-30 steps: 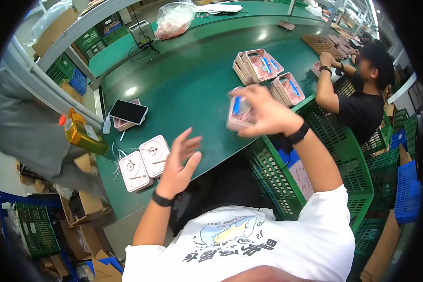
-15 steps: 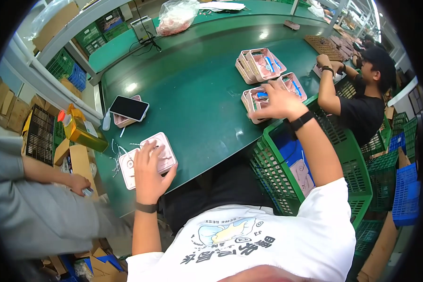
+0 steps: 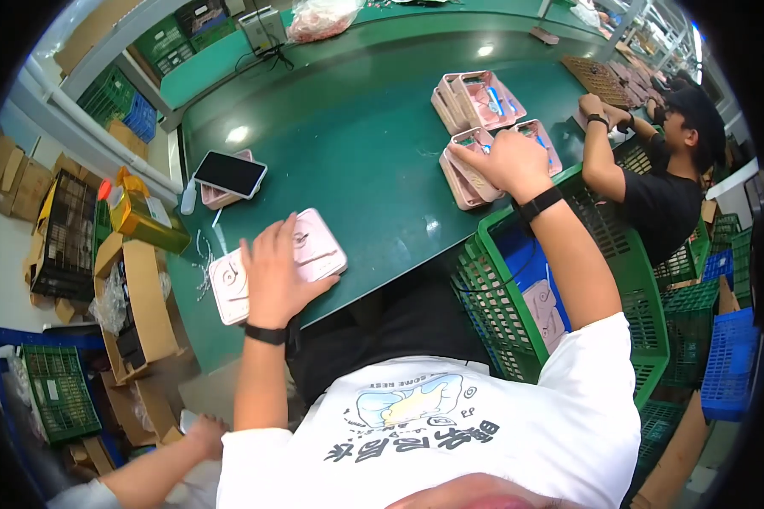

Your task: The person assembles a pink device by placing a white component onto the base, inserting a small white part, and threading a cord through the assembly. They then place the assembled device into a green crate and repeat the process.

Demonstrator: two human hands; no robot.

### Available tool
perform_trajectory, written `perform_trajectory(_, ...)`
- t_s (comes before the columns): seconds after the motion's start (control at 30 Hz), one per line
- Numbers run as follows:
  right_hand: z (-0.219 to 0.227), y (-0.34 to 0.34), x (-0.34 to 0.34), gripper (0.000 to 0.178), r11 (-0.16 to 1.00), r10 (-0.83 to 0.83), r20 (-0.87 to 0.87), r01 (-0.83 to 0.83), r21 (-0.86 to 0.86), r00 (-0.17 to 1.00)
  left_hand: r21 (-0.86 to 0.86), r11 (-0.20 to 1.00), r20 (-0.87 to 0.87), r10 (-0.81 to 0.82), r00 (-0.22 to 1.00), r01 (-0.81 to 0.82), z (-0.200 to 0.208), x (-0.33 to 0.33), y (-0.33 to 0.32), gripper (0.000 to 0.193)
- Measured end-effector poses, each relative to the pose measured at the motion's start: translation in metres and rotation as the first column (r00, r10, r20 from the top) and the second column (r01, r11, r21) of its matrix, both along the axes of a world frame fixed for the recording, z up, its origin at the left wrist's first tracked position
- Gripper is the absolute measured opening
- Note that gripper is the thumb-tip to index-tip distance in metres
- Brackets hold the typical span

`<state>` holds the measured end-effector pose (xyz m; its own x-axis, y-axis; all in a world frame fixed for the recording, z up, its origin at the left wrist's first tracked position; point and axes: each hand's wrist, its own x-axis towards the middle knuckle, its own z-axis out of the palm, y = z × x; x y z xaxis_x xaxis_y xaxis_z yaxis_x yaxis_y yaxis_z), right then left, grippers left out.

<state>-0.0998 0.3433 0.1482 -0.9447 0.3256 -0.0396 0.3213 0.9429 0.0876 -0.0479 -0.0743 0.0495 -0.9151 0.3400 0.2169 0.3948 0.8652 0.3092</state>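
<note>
My left hand (image 3: 276, 276) lies with fingers spread over two pale pink plastic covers (image 3: 227, 284) near the table's left front edge. Each cover has round and slot-like moulded details. At the right, my right hand (image 3: 522, 161) is closed on a pink plastic housing (image 3: 469, 180) in the nearer group, its thumb along the left side and its fingertips partly hidden. Beside it, another pink housing (image 3: 545, 140) holds blue parts and wires. A second group of pink housings (image 3: 482, 95) stands just beyond, also with blue parts inside.
A phone (image 3: 229, 174) rests on a pink part at the left, near a yellow-green jug (image 3: 148, 222). Against the table's right front stands a green crate (image 3: 501, 297). A co-worker (image 3: 654, 161) sits at the far right; another person's arm (image 3: 165, 462) shows lower left.
My right hand has closed on a housing, which now sits tilted. My left hand and the covers have shifted slightly, spreading the covers apart. The person at left has moved down and back.
</note>
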Motion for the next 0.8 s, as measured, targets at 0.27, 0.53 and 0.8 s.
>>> perform_trajectory(0.27,-0.026,0.025,0.002,0.061,0.962,0.170,-0.028,-0.160,0.220,0.985,0.291,0.956,-0.085,-0.013,0.996,0.037,-0.020,0.023,0.039,0.145)
perform_trajectory(0.53,-0.081,-0.146,0.027,0.030,0.294,0.596,-0.584,-0.826,-0.480,0.551,0.279,0.959,0.049,-0.074,0.996,0.057,-0.036,0.020,0.034,0.154)
perform_trajectory(0.8,-0.115,-0.164,0.017,0.018,0.306,0.488,-0.601,-0.769,-0.561,0.633,0.462,0.887,0.073,-0.050,0.996,0.011,-0.055,0.032,0.025,0.154)
